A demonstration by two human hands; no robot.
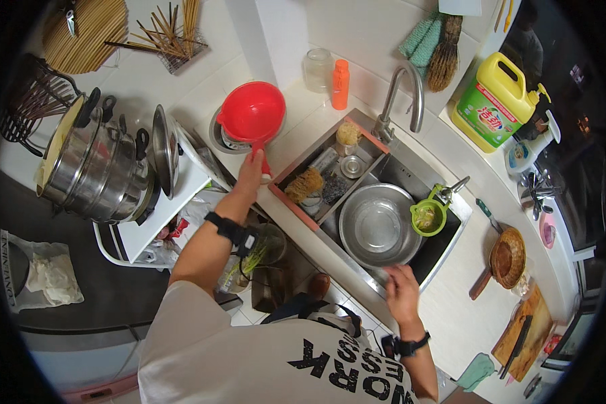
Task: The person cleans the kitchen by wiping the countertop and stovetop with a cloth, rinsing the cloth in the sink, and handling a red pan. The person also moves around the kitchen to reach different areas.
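Note:
My left hand [251,169] grips the handle of a red plastic colander or ladle-like basin [254,112], which rests over a round metal container [216,132] on the counter, left of the sink. My right hand [403,290] is at the sink's front edge, just below a large stainless steel basin [379,224] and holding nothing, its fingers apart and slightly bent. The steel basin sits in the right part of the sink [447,237]. A green strainer [428,217] with food scraps hangs at the basin's right side, by a small tap [454,188].
A steel faucet [418,96] arches behind the sink. Scrubbers [304,185] lie in its left compartment. An orange bottle [340,86] and glass jar [318,70] stand behind. Stacked pots [96,171] fill the left. Rightward are a detergent jug [500,106], brown ladle [507,257] and cutting board [530,333].

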